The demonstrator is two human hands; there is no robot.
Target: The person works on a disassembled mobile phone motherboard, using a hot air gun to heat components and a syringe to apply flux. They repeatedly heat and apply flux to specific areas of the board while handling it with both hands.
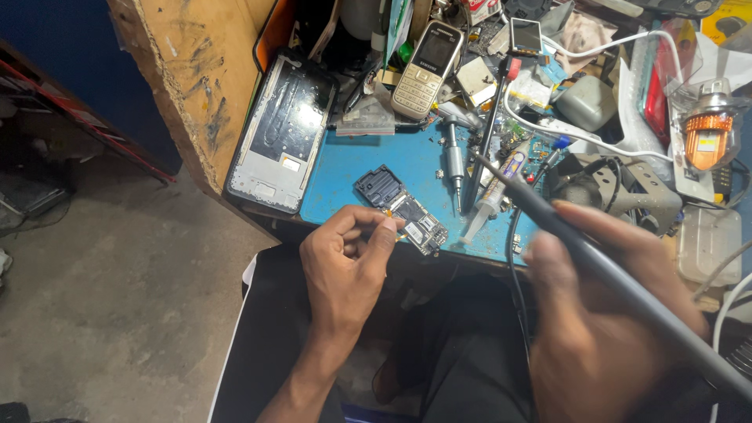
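Small phone circuit board (413,222) near the middle of the frame, on the blue counter (352,168), pinched at its near edge by the left hand (345,262). Right hand (595,313) at lower right, wrapped tight round a dark soldering iron (548,213), tip up and left, above the board. Looks like a fix on the board; next, probably tip down with care, board held flat. Clear plastic box (709,244) at right edge, inside too blurry to tell. Empty phone frame (282,133) at upper left.
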